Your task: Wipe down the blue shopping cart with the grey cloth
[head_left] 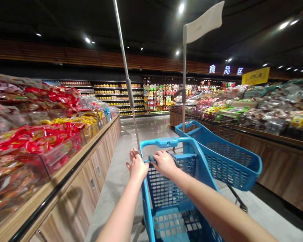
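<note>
A blue plastic shopping cart (pixel 200 158) is right in front of me, with a lattice basket and a metal pole (pixel 123 57) rising from its far left corner. My left hand (pixel 137 165) rests against that corner beside the pole's foot, its fingers stretched and partly spread. Bunched under my right hand (pixel 164 162) is a dark grey-blue cloth (pixel 151 159), pressed on the top edge of the cart's inner lattice panel. My right fingers are curled over the cloth, and part of it is hidden.
A second blue cart (pixel 232 161) stands at the right, near a pole with a white flag (pixel 204 23). Wooden bins with red snack packets (pixel 53 137) line the left; more bagged goods (pixel 272 101) fill the right. Stocked shelves (pixel 120 97) stand beyond the shiny floor (pixel 146 126).
</note>
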